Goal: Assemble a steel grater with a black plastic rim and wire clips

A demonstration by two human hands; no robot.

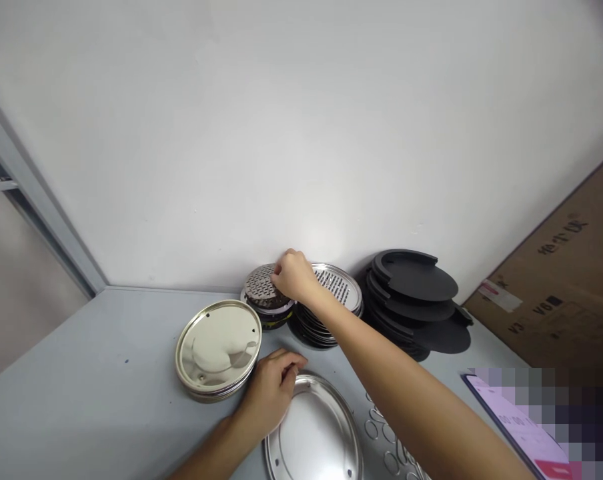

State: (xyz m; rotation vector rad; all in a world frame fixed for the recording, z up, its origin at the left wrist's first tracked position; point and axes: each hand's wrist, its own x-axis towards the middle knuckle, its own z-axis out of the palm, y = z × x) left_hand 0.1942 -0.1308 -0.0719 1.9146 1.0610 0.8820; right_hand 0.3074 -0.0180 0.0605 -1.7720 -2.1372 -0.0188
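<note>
My right hand [295,275] reaches to the back, its fingers closed on the near edge of a perforated metal disc [260,285] that lies tilted on a small stack. Beside it, partly under my right wrist, is a stack of round metal grater plates [339,288] with rows of slots. My left hand [274,387] rests at the rim of a shiny round metal plate [316,437] in front of me, fingers loosely bent and nothing visible in them. Left of that hand stands a stack of pale gold, mirror-like round metal plates [219,347] with small holes near the rim.
Black round plastic pieces [414,287] are piled unevenly at the back right. Several metal rings [391,461] lie partly under my right forearm. A device with a lit screen [516,420] is at right, before a cardboard box [546,280]. A white wall [281,133] bounds the grey table [106,373].
</note>
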